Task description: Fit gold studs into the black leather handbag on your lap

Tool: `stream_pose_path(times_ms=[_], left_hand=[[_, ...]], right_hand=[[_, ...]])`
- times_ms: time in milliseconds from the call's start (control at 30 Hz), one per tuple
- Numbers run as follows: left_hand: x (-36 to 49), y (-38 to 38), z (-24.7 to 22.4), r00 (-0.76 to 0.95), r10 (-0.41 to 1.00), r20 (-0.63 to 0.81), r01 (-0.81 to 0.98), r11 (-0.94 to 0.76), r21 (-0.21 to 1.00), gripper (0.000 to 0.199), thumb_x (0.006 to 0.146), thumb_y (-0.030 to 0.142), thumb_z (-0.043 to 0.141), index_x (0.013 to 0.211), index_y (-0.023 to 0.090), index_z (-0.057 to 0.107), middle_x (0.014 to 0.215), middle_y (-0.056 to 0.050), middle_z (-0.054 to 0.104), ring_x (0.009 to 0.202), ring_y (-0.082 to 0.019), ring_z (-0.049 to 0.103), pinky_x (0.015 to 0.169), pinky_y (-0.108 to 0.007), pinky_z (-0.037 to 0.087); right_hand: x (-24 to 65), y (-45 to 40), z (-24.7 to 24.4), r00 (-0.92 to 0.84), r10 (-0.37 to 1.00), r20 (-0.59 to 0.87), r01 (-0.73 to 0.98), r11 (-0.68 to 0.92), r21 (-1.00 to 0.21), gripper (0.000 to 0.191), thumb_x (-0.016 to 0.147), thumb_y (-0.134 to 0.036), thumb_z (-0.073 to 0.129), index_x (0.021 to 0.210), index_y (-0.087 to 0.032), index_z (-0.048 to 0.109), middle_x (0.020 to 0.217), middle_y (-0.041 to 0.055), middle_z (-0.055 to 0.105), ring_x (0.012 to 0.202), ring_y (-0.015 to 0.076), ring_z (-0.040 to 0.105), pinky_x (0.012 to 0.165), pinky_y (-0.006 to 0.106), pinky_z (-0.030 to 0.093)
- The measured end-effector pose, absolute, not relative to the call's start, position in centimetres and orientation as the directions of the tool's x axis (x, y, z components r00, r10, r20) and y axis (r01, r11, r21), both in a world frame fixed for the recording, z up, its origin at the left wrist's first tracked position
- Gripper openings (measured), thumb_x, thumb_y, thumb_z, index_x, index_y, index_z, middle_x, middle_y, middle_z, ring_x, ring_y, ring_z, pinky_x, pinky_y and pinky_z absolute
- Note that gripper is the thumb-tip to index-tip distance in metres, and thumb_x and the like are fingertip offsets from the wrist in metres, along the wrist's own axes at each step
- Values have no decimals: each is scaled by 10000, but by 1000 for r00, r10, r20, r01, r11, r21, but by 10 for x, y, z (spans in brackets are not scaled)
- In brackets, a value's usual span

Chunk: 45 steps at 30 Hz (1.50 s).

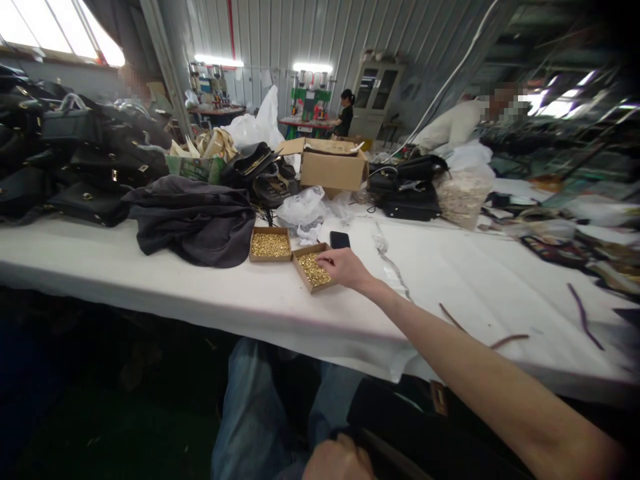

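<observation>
My right hand (345,267) reaches over a small cardboard box (325,288) on the table. Its fingertips are pinched together at the small gold metal pieces (311,268) inside; whether a piece is between them is too small to see. A second cardboard box (271,257) of tiny gold pieces stands just left of it. Low in the view, at my lap, my left hand (336,461) is closed at the edge of a black bag (395,427), partly cut off by the frame. A gold-coloured metal fitting (439,398) shows near the bag's upper right.
A dark cloth (195,217) lies left of the boxes, beside piled black handbags (90,167). Behind are clear plastic (303,208), a phone (340,240) and a large carton (333,170). Brown strips (510,340) lie right on the white table (200,287). Other people work beyond.
</observation>
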<state>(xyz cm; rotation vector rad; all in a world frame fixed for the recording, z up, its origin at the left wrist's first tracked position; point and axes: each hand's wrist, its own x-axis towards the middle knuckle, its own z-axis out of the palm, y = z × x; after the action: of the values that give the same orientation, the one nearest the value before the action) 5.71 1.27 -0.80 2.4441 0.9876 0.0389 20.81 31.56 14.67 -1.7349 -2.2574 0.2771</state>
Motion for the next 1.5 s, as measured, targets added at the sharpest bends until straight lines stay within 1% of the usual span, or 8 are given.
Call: stream_pose_path(times_ms=[167, 267, 433, 600, 833, 1100, 1333, 1500], left_hand=[[22, 13, 29, 825, 539, -172, 558, -727, 401, 262, 900, -34, 555, 1045, 86, 737, 944, -167, 775, 749, -309, 774, 561, -348, 629], [9, 16, 43, 818, 532, -219, 571, -700, 429, 309, 937, -64, 495, 1106, 75, 713, 1036, -181, 773, 821, -304, 789, 656, -380, 683], [-1, 19, 48, 801, 519, -298, 589, -597, 544, 310, 1000, -37, 464, 1158, 101, 691, 1131, -153, 762, 892, -296, 793, 797, -422, 705], [-5, 14, 47, 785, 532, -317, 602, -537, 591, 393, 987, -65, 414, 1220, 104, 681, 1246, -192, 747, 1013, -307, 793, 892, -445, 698], [-3, 12, 41, 749, 592, -298, 611, -443, 657, 482, 879, -110, 409, 1194, 117, 695, 1235, -174, 728, 1070, -312, 778, 963, -474, 692], [-11, 2, 30, 703, 685, -191, 580, -397, 711, 443, 1018, -10, 436, 1328, 176, 692, 1290, -146, 721, 1083, -267, 775, 973, -423, 693], [-16, 2, 29, 699, 694, -173, 556, -375, 742, 417, 1075, 38, 467, 1384, 195, 698, 1284, -137, 693, 1086, -270, 755, 935, -410, 684], [-17, 1, 29, 681, 724, -111, 502, -351, 790, 449, 1073, 60, 506, 1500, 193, 553, 1243, -118, 719, 1081, -266, 760, 937, -414, 680]], right_hand=[[209, 242, 166, -171, 983, 64, 617, 158, -771, 443, 1059, -582, 663, 1036, -175, 835, 866, 87, 833, 657, 181, 716, 577, 296, 557], [213, 174, 170, -173, 981, -85, 457, 3, -890, 407, 1023, -581, 741, 987, -188, 840, 879, 80, 836, 659, 166, 713, 595, 285, 587], [223, 67, 155, -155, 902, -403, 485, -287, -826, 316, 997, -510, 791, 1106, -222, 857, 867, 47, 843, 733, 207, 781, 686, 312, 656], [221, -4, 135, -196, 951, -241, 753, -11, -658, 199, 1072, -364, 650, 1093, -309, 840, 1066, 63, 855, 917, 266, 810, 840, 399, 658], [212, -35, 86, -209, 904, -374, 901, 29, -432, 325, 1048, -127, 508, 1141, -241, 799, 1016, 91, 827, 878, 290, 802, 745, 403, 618], [206, -30, 57, -156, 919, -363, 567, -218, -794, 374, 1054, -134, 531, 1149, -289, 858, 1137, 35, 844, 1068, 231, 795, 986, 370, 615], [202, -32, 56, -46, 860, -508, 461, -433, -775, 267, 1020, -233, 621, 1097, -308, 865, 1071, 14, 867, 1016, 270, 800, 953, 408, 608], [203, -40, 45, 5, 879, -476, 502, -414, -759, 251, 1015, -240, 622, 1102, -313, 846, 1102, 6, 862, 1059, 273, 785, 993, 428, 584]])
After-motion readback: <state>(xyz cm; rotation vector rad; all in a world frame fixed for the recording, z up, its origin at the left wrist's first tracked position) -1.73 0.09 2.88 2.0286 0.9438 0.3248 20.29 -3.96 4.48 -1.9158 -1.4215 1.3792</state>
